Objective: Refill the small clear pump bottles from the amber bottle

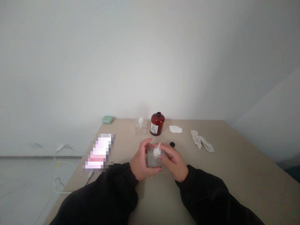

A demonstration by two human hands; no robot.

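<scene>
A clear square bottle (pixel 152 162) with a white pump top (pixel 157 152) is held in front of me, its short spout pointing away. My left hand (pixel 140 161) wraps round the bottle's left side, thumb along the near side. The fingers of my right hand (pixel 174 161) are closed round the white pump top, with the thumb at its near right side. Just beyond my right hand lies a small black cap (pixel 172 144). Farther back stands a brown bottle (pixel 157 124) with a white label and an uncapped neck.
Left of the brown bottle is another clear square container (pixel 141 127) with a white top. White tissues (pixel 175 129) and a crumpled tissue (pixel 201 141) lie to the right. A blurred-out phone (pixel 99 152) with a cable (pixel 89 175) and a green case (pixel 107 119) sit at left.
</scene>
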